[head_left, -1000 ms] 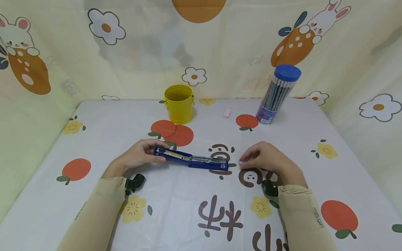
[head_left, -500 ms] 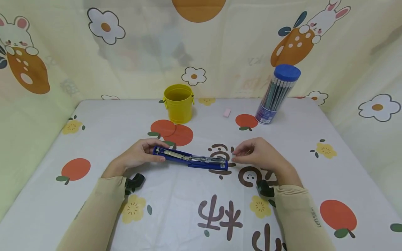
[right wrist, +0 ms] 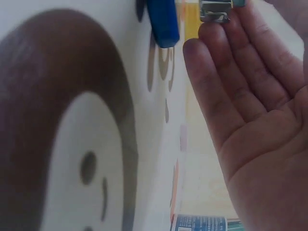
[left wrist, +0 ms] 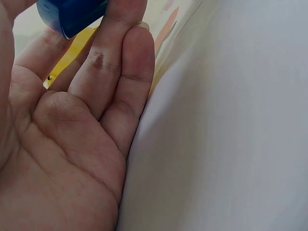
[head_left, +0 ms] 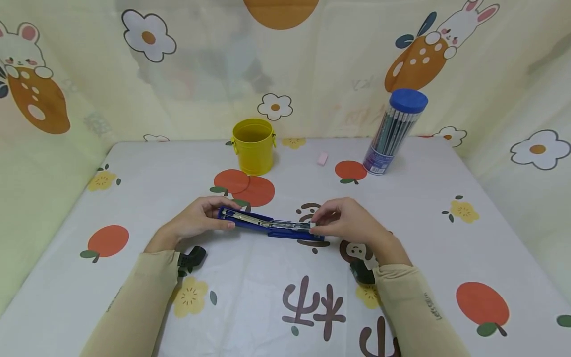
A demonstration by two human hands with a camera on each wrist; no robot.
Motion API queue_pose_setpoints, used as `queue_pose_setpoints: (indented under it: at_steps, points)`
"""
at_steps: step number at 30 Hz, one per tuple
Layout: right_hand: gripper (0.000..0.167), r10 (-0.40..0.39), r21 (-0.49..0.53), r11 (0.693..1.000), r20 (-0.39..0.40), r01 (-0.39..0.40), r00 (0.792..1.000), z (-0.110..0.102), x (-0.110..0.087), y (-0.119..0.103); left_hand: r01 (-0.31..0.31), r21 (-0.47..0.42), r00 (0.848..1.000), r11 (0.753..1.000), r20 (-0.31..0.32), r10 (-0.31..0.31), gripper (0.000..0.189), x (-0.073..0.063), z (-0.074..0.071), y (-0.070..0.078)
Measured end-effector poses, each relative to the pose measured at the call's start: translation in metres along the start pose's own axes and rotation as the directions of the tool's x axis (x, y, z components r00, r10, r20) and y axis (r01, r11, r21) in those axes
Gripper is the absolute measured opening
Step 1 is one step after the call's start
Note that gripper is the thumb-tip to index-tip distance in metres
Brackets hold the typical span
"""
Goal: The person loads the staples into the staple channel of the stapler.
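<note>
A dark blue stapler [head_left: 289,234] lies opened out in the middle of the table, its metal magazine showing. My left hand [head_left: 206,215] grips its left end between thumb and fingers; in the left wrist view the blue end of the stapler [left wrist: 72,17] shows at the top. At the other end, my right hand [head_left: 345,222] pinches a small silvery strip of staples [head_left: 313,225], mostly hidden by the fingertips, right at the magazine's end. In the right wrist view the stapler's blue base [right wrist: 163,26] sits beside the fingers.
Behind the stapler stands a yellow bucket [head_left: 254,154]. A pink eraser [head_left: 322,158] lies to its right. Farther right is a clear tub of pencils [head_left: 392,134] with a blue lid. A patterned curtain [head_left: 200,89] hangs along the table's back edge.
My right hand has moved left with the strip of staples, from beside the stapler to over its right end. The left hand and the stapler have stayed put.
</note>
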State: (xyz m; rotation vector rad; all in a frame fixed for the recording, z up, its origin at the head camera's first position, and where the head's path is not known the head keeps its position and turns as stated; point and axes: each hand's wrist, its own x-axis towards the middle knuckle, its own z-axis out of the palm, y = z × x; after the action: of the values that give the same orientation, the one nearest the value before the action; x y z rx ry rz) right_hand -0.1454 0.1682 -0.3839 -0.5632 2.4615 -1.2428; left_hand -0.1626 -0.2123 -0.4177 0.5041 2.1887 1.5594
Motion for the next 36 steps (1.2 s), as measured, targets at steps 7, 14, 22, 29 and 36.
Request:
queue_pose_setpoints:
  at_steps: [7,14,22,29,36]
  points:
    - [0.016,0.023,-0.048,0.999,-0.005,-0.023,1.000,0.0032,0.0012,-0.0011,0.011,0.021,1.000,1.000,-0.013,-0.011,0.042,0.0002,0.0003,0.0014]
    - [0.018,0.051,-0.070,0.996,-0.005,-0.052,0.999,0.0039,0.0007,-0.0031,0.009,0.022,1.000,1.000,-0.015,-0.009,0.042,0.0012,0.0007,0.0006]
    - [0.024,0.024,-0.087,0.996,0.013,-0.022,1.000,0.0029,0.0010,-0.0008,0.008,0.039,1.000,0.999,-0.024,-0.007,0.041,0.0007,0.0009,-0.0001]
    - [0.016,-0.036,-0.069,0.997,0.032,0.038,0.999,0.0011,0.0009,-0.0003,0.016,0.035,1.000,0.999,-0.027,-0.015,0.042,0.0008,0.0007,0.0000]
    - [0.013,-0.071,-0.117,0.990,0.062,0.078,0.996,0.0015,0.0016,-0.0027,0.009,0.027,1.000,1.000,-0.022,-0.008,0.042,0.0010,0.0010,-0.0004]
